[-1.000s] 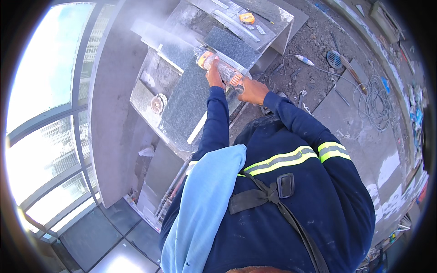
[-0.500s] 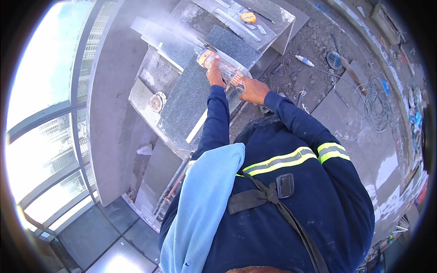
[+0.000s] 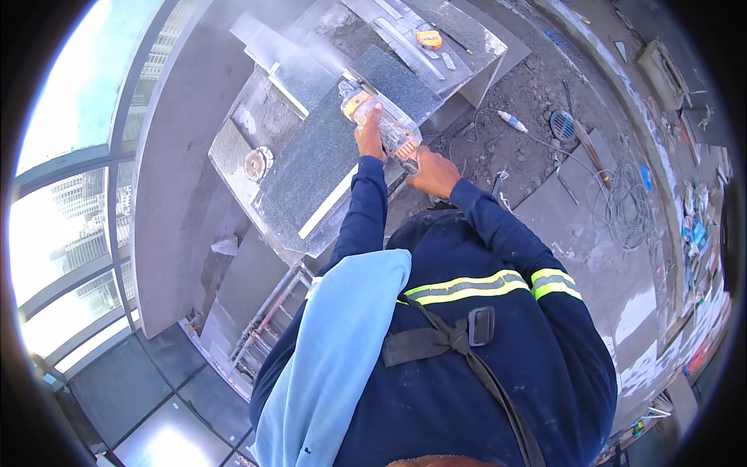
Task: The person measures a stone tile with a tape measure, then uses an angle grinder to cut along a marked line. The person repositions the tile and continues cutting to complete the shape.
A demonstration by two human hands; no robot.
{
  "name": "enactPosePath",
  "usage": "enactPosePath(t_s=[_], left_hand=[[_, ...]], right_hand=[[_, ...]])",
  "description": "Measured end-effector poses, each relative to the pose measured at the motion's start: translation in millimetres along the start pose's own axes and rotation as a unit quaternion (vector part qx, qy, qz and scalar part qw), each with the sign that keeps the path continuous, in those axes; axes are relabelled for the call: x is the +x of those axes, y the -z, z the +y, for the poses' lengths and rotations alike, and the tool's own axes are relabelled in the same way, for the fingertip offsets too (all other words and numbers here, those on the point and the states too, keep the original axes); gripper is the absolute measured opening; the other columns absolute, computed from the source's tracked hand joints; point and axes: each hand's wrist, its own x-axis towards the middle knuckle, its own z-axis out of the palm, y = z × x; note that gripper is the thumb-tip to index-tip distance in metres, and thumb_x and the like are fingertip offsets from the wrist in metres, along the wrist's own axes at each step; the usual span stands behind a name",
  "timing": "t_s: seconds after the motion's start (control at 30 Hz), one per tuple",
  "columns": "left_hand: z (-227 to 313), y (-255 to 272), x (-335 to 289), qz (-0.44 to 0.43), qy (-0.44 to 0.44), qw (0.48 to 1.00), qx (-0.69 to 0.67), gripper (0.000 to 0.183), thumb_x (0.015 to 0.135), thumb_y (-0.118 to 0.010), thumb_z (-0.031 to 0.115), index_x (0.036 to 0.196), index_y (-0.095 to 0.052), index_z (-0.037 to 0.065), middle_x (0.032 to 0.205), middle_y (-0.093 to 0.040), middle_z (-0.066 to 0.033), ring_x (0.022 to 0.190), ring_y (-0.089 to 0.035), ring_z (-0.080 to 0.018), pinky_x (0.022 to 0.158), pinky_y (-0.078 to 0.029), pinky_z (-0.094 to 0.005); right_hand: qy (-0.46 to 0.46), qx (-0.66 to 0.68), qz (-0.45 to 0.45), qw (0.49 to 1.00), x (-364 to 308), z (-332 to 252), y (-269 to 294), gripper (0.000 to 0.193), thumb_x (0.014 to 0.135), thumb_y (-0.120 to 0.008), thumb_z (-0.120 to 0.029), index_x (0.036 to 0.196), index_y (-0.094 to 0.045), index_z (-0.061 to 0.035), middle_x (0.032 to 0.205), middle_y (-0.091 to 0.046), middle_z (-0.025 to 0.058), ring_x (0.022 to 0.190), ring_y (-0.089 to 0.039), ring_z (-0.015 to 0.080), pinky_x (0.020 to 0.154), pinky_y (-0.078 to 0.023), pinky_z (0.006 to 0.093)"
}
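Both hands grip a dusty angle grinder (image 3: 397,138) with an orange and grey body. My left hand (image 3: 369,140) is wrapped round its front part, near the head. My right hand (image 3: 434,173) is closed on the rear end, nearer to me. The grinder's head is at a dark grey speckled stone slab (image 3: 311,167), by a pale strip along a cut-looking edge. White dust streams from the head toward the far left, hiding the cutting edge. A round grinding disc (image 3: 257,164) lies left of the slab.
A yellow-orange tape measure (image 3: 429,40) and several thin strips lie on the far stone block. Rubble, a power cable (image 3: 622,210) with a blue-white connector (image 3: 511,121), and a wooden-handled tool (image 3: 595,156) lie at right. Large windows (image 3: 62,210) stand at left.
The view has shifted and turned slightly. Both hands stay on the grinder, its head still close to the same place on the slab. Dust keeps blowing to the far left.
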Motion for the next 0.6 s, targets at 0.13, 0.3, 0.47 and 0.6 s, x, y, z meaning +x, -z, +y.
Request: enactPosePath(t_s=[0.13,0.3,0.47,0.6], left_hand=[[2,2,14,0.015,-0.005,1.000,0.004,0.051,0.087,-0.081,0.025,0.125,-0.063,-0.005,0.107,-0.071,-0.0103,0.087,-0.072,-0.0227,0.078,-0.059,-0.0389],[5,7,32,0.007,-0.006,1.000,0.010,0.051,0.087,-0.081,0.026,0.123,-0.064,-0.006,0.107,-0.071,-0.0117,0.088,-0.072,-0.0236,0.079,-0.059,-0.0398],[8,6,26,0.007,0.004,1.000,0.000,0.050,0.087,-0.081,0.026,0.123,-0.064,-0.005,0.107,-0.071,-0.0116,0.088,-0.072,-0.0236,0.079,-0.059,-0.0396],[2,2,7,0.003,-0.004,1.000,0.000,0.050,0.088,-0.080,0.024,0.125,-0.063,-0.005,0.108,-0.071,-0.0111,0.090,-0.071,-0.0226,0.081,-0.059,-0.0390]], right_hand=[[0.002,0.002,0.012,1.000,11,-3,-1,0.066,0.075,-0.076,-0.030,0.128,-0.059,0.0042,0.111,-0.071,0.0299,0.108,-0.069,0.0445,0.094,-0.053,0.0491],[0.038,0.023,0.011,0.999,26,-4,-1,0.067,0.074,-0.077,-0.033,0.128,-0.061,0.0029,0.105,-0.073,0.0294,0.101,-0.071,0.0454,0.091,-0.055,0.0487],[0.027,0.013,0.026,0.999,25,-5,-5,0.063,0.075,-0.077,-0.033,0.121,-0.061,0.0059,0.104,-0.072,0.0301,0.102,-0.071,0.0457,0.091,-0.054,0.0497],[0.017,-0.003,0.020,1.000,8,0,-2,0.065,0.076,-0.077,-0.033,0.121,-0.057,0.0082,0.109,-0.071,0.0320,0.105,-0.069,0.0465,0.092,-0.053,0.0502]])
